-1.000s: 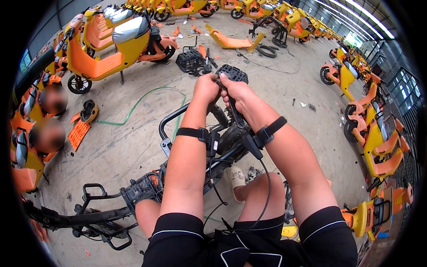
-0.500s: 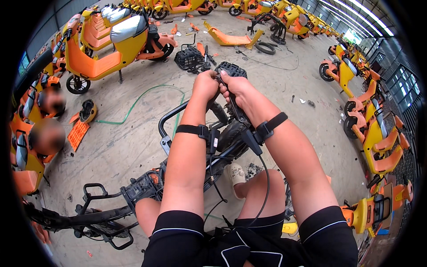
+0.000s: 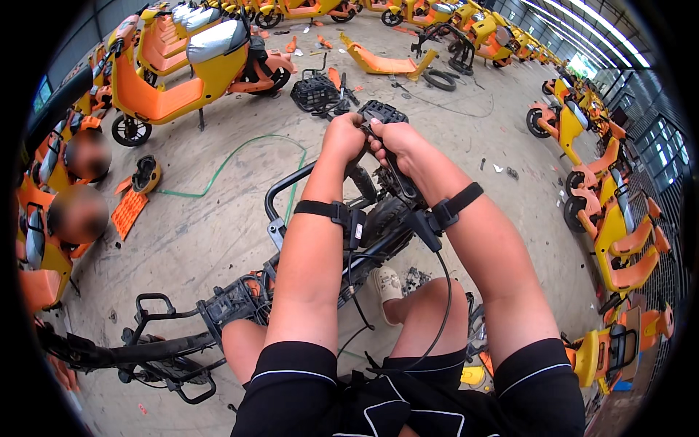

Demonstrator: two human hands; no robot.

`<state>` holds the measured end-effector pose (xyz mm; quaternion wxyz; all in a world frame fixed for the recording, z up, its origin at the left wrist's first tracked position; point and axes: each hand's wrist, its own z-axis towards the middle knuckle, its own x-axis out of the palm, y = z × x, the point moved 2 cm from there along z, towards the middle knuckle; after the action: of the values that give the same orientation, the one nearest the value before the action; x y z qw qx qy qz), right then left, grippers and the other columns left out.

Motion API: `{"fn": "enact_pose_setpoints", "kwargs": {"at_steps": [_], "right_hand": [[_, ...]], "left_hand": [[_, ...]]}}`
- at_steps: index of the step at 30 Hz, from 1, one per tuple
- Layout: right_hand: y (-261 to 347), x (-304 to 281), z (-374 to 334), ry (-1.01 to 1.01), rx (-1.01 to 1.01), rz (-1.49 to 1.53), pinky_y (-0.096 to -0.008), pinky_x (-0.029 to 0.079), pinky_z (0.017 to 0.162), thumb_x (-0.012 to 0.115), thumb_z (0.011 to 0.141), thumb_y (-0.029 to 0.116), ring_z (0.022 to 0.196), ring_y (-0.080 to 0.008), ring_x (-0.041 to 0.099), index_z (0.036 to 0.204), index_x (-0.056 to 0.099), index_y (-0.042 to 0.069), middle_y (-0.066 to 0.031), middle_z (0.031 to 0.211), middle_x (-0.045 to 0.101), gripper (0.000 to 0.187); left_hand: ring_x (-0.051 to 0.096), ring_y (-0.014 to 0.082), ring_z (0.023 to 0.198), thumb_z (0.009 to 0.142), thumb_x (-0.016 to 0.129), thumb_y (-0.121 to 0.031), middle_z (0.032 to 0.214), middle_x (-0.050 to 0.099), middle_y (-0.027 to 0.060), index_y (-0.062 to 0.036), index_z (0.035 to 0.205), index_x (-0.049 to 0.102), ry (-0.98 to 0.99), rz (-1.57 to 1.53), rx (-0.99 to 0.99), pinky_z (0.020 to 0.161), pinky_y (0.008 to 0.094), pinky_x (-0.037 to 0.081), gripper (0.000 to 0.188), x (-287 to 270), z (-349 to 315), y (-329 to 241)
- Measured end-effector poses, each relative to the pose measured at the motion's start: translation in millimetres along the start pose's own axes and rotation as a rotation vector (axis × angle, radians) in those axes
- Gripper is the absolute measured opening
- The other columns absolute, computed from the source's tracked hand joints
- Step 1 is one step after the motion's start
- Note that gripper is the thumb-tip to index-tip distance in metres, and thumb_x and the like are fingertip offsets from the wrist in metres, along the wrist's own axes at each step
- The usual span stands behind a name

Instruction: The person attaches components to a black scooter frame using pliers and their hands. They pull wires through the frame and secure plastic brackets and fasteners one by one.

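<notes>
A stripped black scooter frame (image 3: 240, 309) lies across the floor in front of my legs, its front end pointing away from me. At that far end my left hand (image 3: 345, 137) is closed, knuckles up, on a dark part mostly hidden behind the fingers. Close beside it my right hand (image 3: 395, 144) curls its fingers round a dark, bar-like part, the thumb pointing toward the left hand. A black plastic rack or basket piece (image 3: 384, 111) sits just beyond both hands. Below them is a black tyre (image 3: 386, 218), partly covered by my right forearm.
Yellow and orange scooters (image 3: 186, 80) stand in rows left, far and right. Beyond my hands lie a black basket (image 3: 314, 93), an orange body panel (image 3: 382, 62) and a loose tyre (image 3: 440, 79). A yellow helmet (image 3: 146, 175) and green strap (image 3: 240, 149) are on the left floor.
Both hands stay together at the frame's front end, with only a slight shift of the fingers. The whole view has moved a little.
</notes>
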<state>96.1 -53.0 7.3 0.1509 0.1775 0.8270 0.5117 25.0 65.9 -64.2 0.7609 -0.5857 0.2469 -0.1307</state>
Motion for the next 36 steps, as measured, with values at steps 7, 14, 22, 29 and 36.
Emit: {"fn": "enact_pose_setpoints", "kwargs": {"at_steps": [7,14,22,29,36], "right_hand": [[2,-15,-4,0.008,-0.004,-0.151,-0.0298,0.034,0.048,0.049,0.106,0.04,0.051,-0.01,0.04,0.08,0.054,0.01,0.0028,0.063,0.048,0.04],[3,-15,-3,0.034,0.016,-0.141,-0.0288,0.033,0.048,0.05,0.106,0.043,0.05,-0.009,0.038,0.079,0.054,0.012,0.0048,0.061,0.046,0.041],[5,-16,-2,0.014,-0.012,-0.253,-0.0311,0.033,0.049,0.046,0.106,0.043,0.051,-0.0111,0.038,0.082,0.053,0.01,0.0026,0.063,0.045,0.042],[4,-17,-1,-0.012,-0.038,-0.331,-0.0318,0.031,0.049,0.044,0.106,0.044,0.05,-0.0118,0.036,0.082,0.052,0.01,0.002,0.064,0.044,0.043],[4,-18,2,0.022,-0.008,-0.309,-0.0314,0.028,0.049,0.044,0.106,0.045,0.049,-0.0108,0.033,0.08,0.051,0.011,0.0033,0.062,0.04,0.043]], "left_hand": [[0.063,0.0133,0.073,0.085,0.072,-0.004,0.082,0.072,0.0075,0.0025,0.096,0.071,0.035,0.026,-0.008,0.067,0.0323,0.052,0.013,0,-9,-14],[0.061,0.012,0.071,0.085,0.075,-0.008,0.082,0.072,0.006,0.0012,0.095,0.072,0.046,-0.014,0.013,0.067,0.0319,0.051,0.014,2,1,0],[0.062,0.0127,0.073,0.084,0.073,-0.005,0.083,0.072,0.0066,0.0012,0.095,0.072,0.033,0.025,0.025,0.067,0.0322,0.051,0.013,1,-3,-4],[0.068,0.0233,0.081,0.084,0.071,-0.009,0.089,0.073,0.0157,0.0009,0.1,0.073,0.025,0.049,0.033,0.074,0.0352,0.053,0.019,4,1,1],[0.061,0.0138,0.073,0.085,0.074,-0.009,0.082,0.072,0.0082,0.0012,0.094,0.071,0.0,0.086,0.057,0.069,0.0317,0.05,0.014,3,1,3]]}}
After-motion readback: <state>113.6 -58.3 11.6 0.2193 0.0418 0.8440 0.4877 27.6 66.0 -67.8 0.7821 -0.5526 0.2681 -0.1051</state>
